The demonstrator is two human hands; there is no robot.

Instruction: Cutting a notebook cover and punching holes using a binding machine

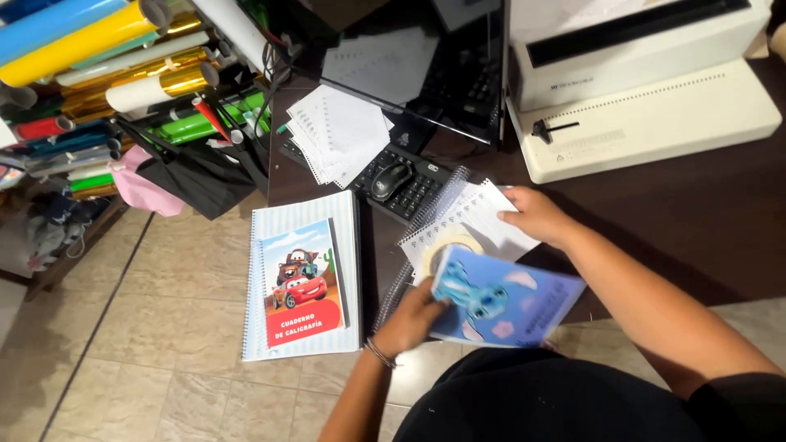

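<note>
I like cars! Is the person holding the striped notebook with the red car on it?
No, the striped red-car notebook lies untouched on the desk; the left hand holds a blue cartoon cover.

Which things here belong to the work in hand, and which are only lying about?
In hand:
left hand on blue cover
right hand on white pages
spiral wire

Lying about:
car notebook
mouse
keyboard
binding machine
loose papers
foil rolls

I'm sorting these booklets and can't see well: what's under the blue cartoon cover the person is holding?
Under the blue cover lie white lined pages on a spiral binding, with a roll of tape. Whatever lies further beneath is hidden.
</note>
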